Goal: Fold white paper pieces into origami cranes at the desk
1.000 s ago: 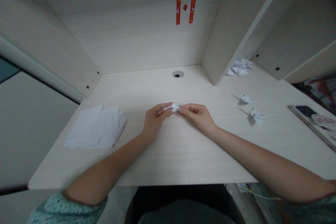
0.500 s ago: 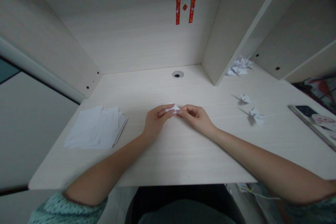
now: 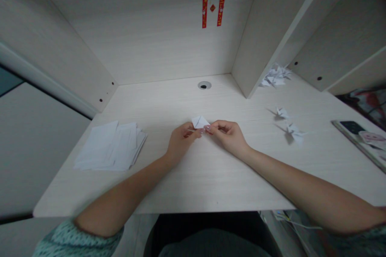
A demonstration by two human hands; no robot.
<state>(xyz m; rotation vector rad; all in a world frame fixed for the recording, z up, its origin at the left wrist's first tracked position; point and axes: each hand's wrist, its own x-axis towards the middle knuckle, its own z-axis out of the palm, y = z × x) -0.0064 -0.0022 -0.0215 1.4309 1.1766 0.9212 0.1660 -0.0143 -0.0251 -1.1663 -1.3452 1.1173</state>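
Observation:
A small folded piece of white paper (image 3: 200, 121) is held low over the middle of the desk, with a crease line showing on its upper face. My left hand (image 3: 181, 141) pinches its lower left edge, the thumb in front and the fingers curled behind. On the right side, my right hand (image 3: 226, 134) grips the paper's lower right corner between thumb and forefinger, its other fingers curled in. Both thumbs sit close together at the near edge, hiding part of it.
A stack of white paper sheets (image 3: 110, 146) lies at the left. Two folded paper cranes (image 3: 294, 132) rest on the right, with a heap of more cranes (image 3: 276, 75) behind the upright panel (image 3: 265, 48). A phone (image 3: 352, 127) lies on a flat object at far right.
More of the folded paper's upper face now shows, standing up as a peak between the hands. My left forefinger has drawn back from its top; my right hand has barely shifted.

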